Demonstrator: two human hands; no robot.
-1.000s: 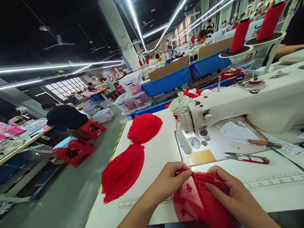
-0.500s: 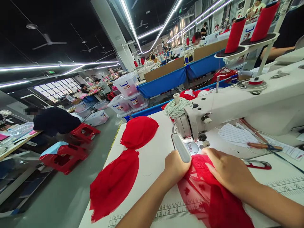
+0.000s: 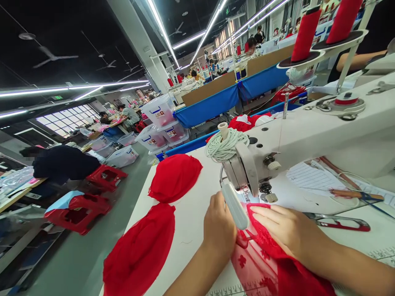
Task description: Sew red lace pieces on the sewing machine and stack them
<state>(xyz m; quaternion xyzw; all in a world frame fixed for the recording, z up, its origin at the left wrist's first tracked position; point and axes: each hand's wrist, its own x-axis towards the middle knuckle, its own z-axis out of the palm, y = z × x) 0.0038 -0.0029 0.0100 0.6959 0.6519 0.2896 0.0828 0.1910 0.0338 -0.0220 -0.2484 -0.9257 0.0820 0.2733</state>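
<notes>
A piece of sheer red lace fabric (image 3: 256,263) with small flower motifs lies under the needle area of a white sewing machine (image 3: 308,131) and hangs toward me. My left hand (image 3: 219,226) is closed at the fabric's left edge, its fingertips partly hidden behind a pale oblong attachment (image 3: 235,205). On the other side, my right hand (image 3: 288,230) lies on the fabric with fingers stretched flat toward the presser foot. Two red fabric cups (image 3: 175,177) (image 3: 142,253) rest on the table to the left.
Red-handled thread snips (image 3: 342,222) lie right of my right hand, near paper slips (image 3: 311,179) and a wooden-handled tool (image 3: 354,193). Red thread cones (image 3: 305,37) stand above. Red stools (image 3: 78,211), clear bins (image 3: 159,109) and several seated people are beyond the table.
My right hand's fingers have flattened out over the fabric from a pinch-like pose. My left hand has turned more upright beside the attachment. The view has shifted slightly.
</notes>
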